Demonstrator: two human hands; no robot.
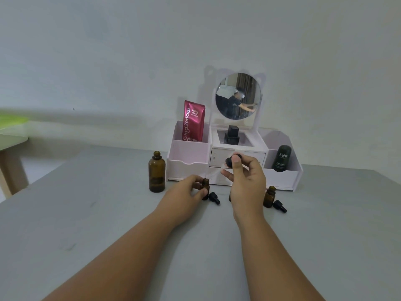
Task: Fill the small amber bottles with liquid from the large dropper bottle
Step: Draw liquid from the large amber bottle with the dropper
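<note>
Above the grey table (108, 213), left hand (186, 190) gripping small amber bottle (205, 187), right hand (245, 181) pinching dropper (230, 162).

Flat grey matte table (91, 213) carries: large open amber glass bottle (156, 172) at 11 o'clock, pale pink plastic organiser with round mirror (188, 168) at 12, two small amber glass bottles (205, 189) (269, 196) mid-table, each with a black dropper cap (214, 198) (279, 206) lying just beside.
</note>
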